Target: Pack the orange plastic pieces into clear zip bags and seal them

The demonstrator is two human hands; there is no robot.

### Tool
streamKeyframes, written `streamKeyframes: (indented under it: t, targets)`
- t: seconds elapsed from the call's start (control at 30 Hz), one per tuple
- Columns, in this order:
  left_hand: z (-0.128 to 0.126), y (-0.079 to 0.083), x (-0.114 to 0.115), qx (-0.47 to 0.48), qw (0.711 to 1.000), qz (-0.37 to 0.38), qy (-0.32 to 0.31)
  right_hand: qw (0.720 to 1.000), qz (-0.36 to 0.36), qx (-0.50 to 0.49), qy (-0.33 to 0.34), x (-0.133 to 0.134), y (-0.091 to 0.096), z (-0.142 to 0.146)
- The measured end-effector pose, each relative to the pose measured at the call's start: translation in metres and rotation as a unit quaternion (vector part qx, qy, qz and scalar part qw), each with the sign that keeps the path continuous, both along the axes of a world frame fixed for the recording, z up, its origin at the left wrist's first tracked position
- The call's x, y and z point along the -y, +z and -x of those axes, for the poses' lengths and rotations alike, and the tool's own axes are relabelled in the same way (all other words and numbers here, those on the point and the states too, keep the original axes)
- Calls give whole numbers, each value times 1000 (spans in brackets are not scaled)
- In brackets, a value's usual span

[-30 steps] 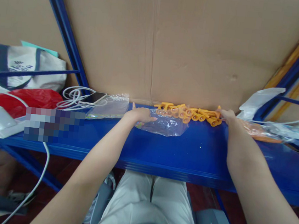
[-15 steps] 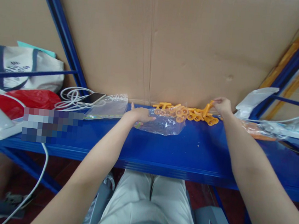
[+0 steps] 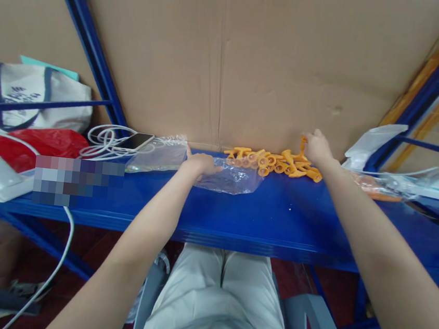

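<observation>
My left hand [image 3: 200, 165] is on a clear plastic bag [image 3: 237, 179], its thumb over the film and one finger sticking out toward the back; the other fingers are mostly hidden. Some orange plastic pieces lie under or inside the bag's far edge. Beside it is a heap of similar orange pieces [image 3: 280, 166], with round hollow cup ends and narrow stems, some with a crossbar. Raised above the heap's right part, close to the cardboard, my right hand [image 3: 317, 146] pinches one orange plastic piece [image 3: 303, 146] upright between its fingertips.
Left of my hands lie another clear bag [image 3: 159, 157], a phone [image 3: 137, 142], a coiled white cable [image 3: 102, 141] and a red bag [image 3: 44, 148]. Cardboard [image 3: 273, 60] closes off the back. At right are a bagged orange item [image 3: 377, 187] and white plastic [image 3: 373, 144].
My right hand has risen a little and moved left, lifting an orange piece clear of the heap. Pieces beneath it have shifted. My left hand stays at the bag.
</observation>
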State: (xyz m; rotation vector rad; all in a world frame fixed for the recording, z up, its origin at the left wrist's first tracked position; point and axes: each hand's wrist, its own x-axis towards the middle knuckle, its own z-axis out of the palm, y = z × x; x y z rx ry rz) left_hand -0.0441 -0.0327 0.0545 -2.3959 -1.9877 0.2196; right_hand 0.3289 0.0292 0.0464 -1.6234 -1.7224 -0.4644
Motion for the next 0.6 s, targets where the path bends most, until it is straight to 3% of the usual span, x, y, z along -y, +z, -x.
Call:
streamKeyframes:
  t: [0.1, 0.23, 0.33, 0.5, 0.6]
  targets:
    - [2, -3, -4, 10, 1000, -12, 21, 999, -33, 14, -2, 7, 5, -4]
    - [-4, -10, -4, 10, 999, -37, 15, 997, -16, 40, -58, 25, 18, 2]
    - [-14, -20, -6, -1, 998, -59, 2, 997, -34, 3, -76, 41, 27, 12]
    - [-28, -41, -22, 39, 999, -35, -5, 991, -109, -71, -20, 62, 31, 36]
    - [-31, -51, -35, 80, 995, -14, -60, 987, -122, -88, 55, 68, 22, 58]
